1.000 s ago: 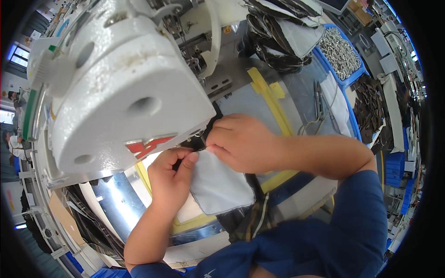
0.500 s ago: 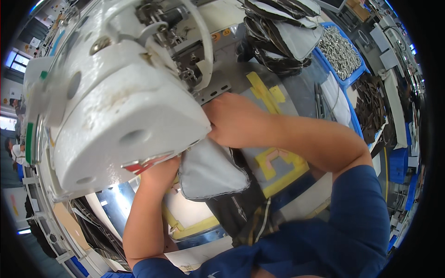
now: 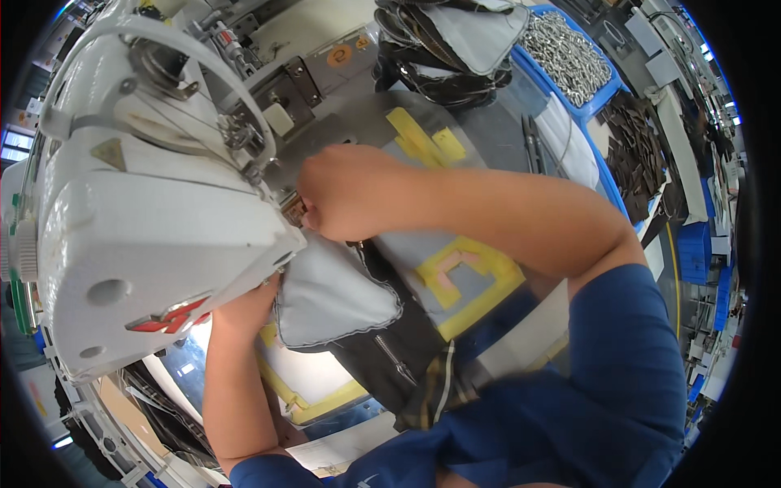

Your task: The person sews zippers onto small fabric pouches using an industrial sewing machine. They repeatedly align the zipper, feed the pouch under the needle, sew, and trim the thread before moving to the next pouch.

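Note:
A white sewing machine (image 3: 163, 260) fills the left side. Under its head lies a dark fabric piece (image 3: 378, 362) with a metal zipper (image 3: 396, 358) and a light grey pocket lining (image 3: 333, 289) on top. My right hand (image 3: 346, 193) is closed, knuckles up, at the lining's upper end beside the needle area; its fingers are curled over the cloth there. My left hand (image 3: 259, 307) reaches behind the machine head at the lining's left edge. Its fingers are hidden, so their grip does not show.
Yellow tape (image 3: 480, 297) marks the work plate. Behind it is a pile of dark pieces with grey linings (image 3: 468, 37). To the right stand a blue bin of metal zipper pulls or similar small parts (image 3: 565, 61), tweezers (image 3: 533, 145) and many dark scraps (image 3: 639, 154).
The whole view has shifted, so the machine and table sit further left. My right hand stays near the needle area with its fingers curled; the lining lies much as before.

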The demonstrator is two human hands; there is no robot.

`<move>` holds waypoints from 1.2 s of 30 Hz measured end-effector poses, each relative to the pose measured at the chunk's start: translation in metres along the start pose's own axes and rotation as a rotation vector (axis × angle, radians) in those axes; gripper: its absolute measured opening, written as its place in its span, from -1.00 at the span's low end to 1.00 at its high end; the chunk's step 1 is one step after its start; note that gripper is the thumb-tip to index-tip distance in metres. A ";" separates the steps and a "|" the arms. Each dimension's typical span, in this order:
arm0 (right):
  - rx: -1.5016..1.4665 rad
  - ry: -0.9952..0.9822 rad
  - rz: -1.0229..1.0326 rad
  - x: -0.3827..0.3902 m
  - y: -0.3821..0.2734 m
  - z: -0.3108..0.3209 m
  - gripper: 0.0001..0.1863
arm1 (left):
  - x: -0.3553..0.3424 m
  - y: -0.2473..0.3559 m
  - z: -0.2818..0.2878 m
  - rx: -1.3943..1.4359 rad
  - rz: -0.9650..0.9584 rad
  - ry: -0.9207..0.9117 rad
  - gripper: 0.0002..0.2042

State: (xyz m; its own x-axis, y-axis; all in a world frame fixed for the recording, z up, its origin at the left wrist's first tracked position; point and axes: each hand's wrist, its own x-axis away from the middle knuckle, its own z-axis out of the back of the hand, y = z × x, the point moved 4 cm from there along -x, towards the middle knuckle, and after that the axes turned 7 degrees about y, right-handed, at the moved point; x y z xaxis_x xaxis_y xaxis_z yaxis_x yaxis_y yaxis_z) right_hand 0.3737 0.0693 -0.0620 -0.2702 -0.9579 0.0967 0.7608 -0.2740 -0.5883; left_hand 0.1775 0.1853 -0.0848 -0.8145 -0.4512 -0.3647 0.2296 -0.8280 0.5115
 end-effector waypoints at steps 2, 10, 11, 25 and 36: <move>-0.020 0.008 -0.005 -0.001 0.003 -0.003 -0.76 | 0.000 -0.002 -0.003 0.049 0.041 -0.002 -0.75; -0.012 0.022 -0.011 -0.002 0.002 -0.002 -0.79 | 0.000 0.003 -0.005 -0.017 0.006 -0.009 -0.75; 0.000 0.000 -0.030 -0.002 0.003 -0.003 -0.79 | -0.001 0.005 -0.005 -0.038 -0.022 -0.013 -0.75; 0.019 0.028 -0.031 0.003 0.004 0.007 -0.78 | 0.000 0.009 -0.002 -0.010 -0.014 0.013 -0.78; 0.025 0.005 -0.016 0.005 0.004 0.012 -0.75 | -0.005 0.017 -0.002 -0.075 -0.046 -0.024 -0.78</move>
State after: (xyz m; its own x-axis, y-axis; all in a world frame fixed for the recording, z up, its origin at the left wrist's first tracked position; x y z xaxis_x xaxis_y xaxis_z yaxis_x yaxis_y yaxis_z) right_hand 0.3824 0.0621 -0.0546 -0.2857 -0.9529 0.1016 0.7710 -0.2915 -0.5662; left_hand 0.1864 0.1735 -0.0756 -0.8374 -0.4048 -0.3672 0.2300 -0.8706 0.4350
